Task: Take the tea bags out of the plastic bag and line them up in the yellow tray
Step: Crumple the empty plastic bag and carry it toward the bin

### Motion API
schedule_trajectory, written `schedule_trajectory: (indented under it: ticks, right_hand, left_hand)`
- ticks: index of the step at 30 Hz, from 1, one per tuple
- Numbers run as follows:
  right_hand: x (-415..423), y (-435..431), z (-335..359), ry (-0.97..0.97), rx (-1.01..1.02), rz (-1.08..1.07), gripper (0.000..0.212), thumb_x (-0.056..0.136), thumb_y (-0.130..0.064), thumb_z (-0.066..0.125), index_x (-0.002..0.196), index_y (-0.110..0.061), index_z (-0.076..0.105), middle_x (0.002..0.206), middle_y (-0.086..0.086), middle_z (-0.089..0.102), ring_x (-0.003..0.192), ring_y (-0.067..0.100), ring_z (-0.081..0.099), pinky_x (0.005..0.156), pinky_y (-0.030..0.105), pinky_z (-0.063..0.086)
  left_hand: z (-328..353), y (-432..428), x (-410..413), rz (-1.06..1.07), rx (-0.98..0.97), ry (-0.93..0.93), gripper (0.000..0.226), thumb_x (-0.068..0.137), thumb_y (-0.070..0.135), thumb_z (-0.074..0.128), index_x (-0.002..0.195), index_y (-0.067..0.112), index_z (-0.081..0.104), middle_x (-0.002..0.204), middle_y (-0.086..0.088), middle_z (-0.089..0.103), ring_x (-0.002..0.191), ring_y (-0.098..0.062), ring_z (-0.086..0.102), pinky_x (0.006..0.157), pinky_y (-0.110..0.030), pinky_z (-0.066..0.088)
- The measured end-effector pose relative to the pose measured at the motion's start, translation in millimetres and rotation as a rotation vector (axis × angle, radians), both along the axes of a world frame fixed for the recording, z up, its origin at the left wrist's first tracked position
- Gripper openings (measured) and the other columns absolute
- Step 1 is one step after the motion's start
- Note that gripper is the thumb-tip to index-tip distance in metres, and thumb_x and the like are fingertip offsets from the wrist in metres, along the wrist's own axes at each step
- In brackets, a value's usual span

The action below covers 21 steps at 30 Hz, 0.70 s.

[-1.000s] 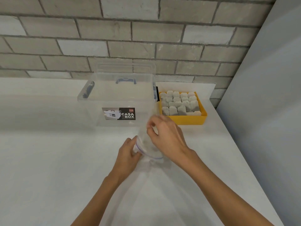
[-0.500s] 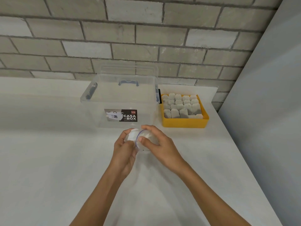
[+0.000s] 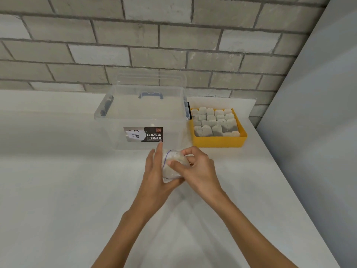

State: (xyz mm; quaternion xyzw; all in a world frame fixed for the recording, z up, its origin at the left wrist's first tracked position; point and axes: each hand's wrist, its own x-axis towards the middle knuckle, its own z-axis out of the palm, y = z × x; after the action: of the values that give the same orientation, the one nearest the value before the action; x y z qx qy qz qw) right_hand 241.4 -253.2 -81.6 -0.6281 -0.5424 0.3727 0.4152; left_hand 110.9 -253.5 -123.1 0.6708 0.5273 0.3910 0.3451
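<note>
A crumpled clear plastic bag [image 3: 171,165] with a blue zip line sits between both hands above the white counter. My left hand [image 3: 156,180] cups it from the left and below, fingers mostly straight. My right hand [image 3: 197,169] pinches the bag from the right with curled fingers. The yellow tray [image 3: 218,141] stands at the back right, holding several rows of upright tea bags [image 3: 214,122]. Whether the bag holds anything, I cannot tell.
A clear lidded storage box [image 3: 143,117] with a "CASA BOX" label stands just behind my hands, left of the tray. A brick wall runs along the back. A grey panel [image 3: 318,132] borders the counter on the right.
The bag went from hanging loosely open to being squeezed into a small wad. Both hands closed in around it and rose slightly toward the box.
</note>
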Motion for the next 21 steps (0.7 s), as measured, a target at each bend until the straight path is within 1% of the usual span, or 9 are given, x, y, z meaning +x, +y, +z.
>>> schedule_trajectory:
  ticks: [2,4,6,8,11,12,14,17,21]
  right_hand:
    - [-0.2,-9.6,3.4,0.046,-0.03,0.037,0.027,0.075,-0.038,0.076,0.094,-0.025,0.06,0.083,-0.006,0.074,0.071,0.002,0.068,0.062,0.017,0.053]
    - [1.2,-18.0,5.1,0.048,-0.037,0.041,0.027,0.077,-0.039,0.075,0.095,-0.024,0.061,0.084,-0.007,0.075,0.072,0.003,0.068,0.064,0.017,0.052]
    - [2.9,-26.8,3.0,0.041,-0.031,0.002,0.027,0.077,-0.036,0.076,0.096,-0.024,0.061,0.084,-0.007,0.075,0.073,0.003,0.068,0.068,0.02,0.054]
    - [5.3,-38.3,-2.3,0.071,-0.032,-0.078,0.025,0.076,-0.032,0.077,0.095,-0.023,0.062,0.081,-0.006,0.075,0.074,0.007,0.069,0.071,0.027,0.057]
    - [17.4,-63.2,-9.7,0.165,-0.022,-0.233,0.023,0.075,-0.026,0.079,0.09,-0.021,0.062,0.077,-0.003,0.075,0.073,0.013,0.071,0.073,0.034,0.058]
    - [23.3,-73.6,-11.3,0.194,-0.017,-0.276,0.022,0.075,-0.025,0.079,0.089,-0.021,0.062,0.077,-0.001,0.075,0.073,0.015,0.071,0.073,0.036,0.057]
    - [34.4,-96.5,-12.7,0.238,-0.003,-0.336,0.02,0.075,-0.023,0.079,0.086,-0.02,0.062,0.076,0.003,0.075,0.072,0.021,0.07,0.074,0.04,0.057]
    - [47.9,-130.0,-14.0,0.243,0.029,-0.399,0.017,0.076,-0.018,0.078,0.083,-0.017,0.063,0.074,0.006,0.074,0.071,0.027,0.07,0.072,0.041,0.056]
    - [67.1,-175.9,-15.5,0.21,0.077,-0.44,0.013,0.077,-0.012,0.076,0.08,-0.016,0.065,0.077,0.002,0.075,0.072,0.018,0.07,0.07,0.033,0.054]
  left_hand:
    - [1.2,-3.7,-4.5,0.008,-0.018,-0.044,0.104,0.07,0.029,0.081,0.15,0.034,0.015,0.142,0.005,0.04,0.125,-0.003,0.043,0.093,-0.003,0.033]
    - [3.0,-9.8,-6.1,0.017,-0.063,-0.109,0.097,0.07,0.021,0.082,0.148,0.033,0.026,0.125,0.009,0.056,0.105,0.004,0.055,0.08,0.0,0.04]
    - [4.2,-15.4,-4.4,0.019,-0.086,-0.103,0.088,0.072,0.018,0.081,0.145,0.031,0.034,0.104,0.015,0.062,0.088,0.009,0.059,0.071,-0.001,0.042]
    - [6.7,-19.1,-1.8,-0.041,-0.139,-0.087,0.085,0.072,0.017,0.081,0.143,0.032,0.037,0.097,0.019,0.062,0.08,0.013,0.059,0.071,-0.002,0.044]
    - [16.9,-28.4,3.3,-0.298,-0.348,-0.23,0.087,0.077,0.004,0.075,0.147,0.031,0.03,0.12,0.012,0.062,0.095,0.011,0.062,0.082,-0.011,0.05]
    - [21.5,-34.2,5.5,-0.391,-0.417,-0.287,0.087,0.079,0.002,0.072,0.148,0.031,0.026,0.123,0.016,0.06,0.1,0.011,0.061,0.082,-0.011,0.05]
    - [27.6,-48.6,12.3,-0.5,-0.474,-0.348,0.083,0.081,0.012,0.067,0.149,0.029,0.022,0.121,0.027,0.057,0.106,0.014,0.057,0.081,-0.007,0.047]
    - [26.6,-74.1,28.9,-0.552,-0.451,-0.329,0.079,0.083,0.015,0.067,0.149,0.029,0.025,0.118,0.03,0.061,0.11,0.007,0.059,0.087,-0.008,0.046]
    - [17.6,-114.2,52.8,-0.518,-0.43,-0.337,0.073,0.082,0.007,0.071,0.143,0.031,0.038,0.121,0.016,0.065,0.105,0.002,0.064,0.087,-0.014,0.05]
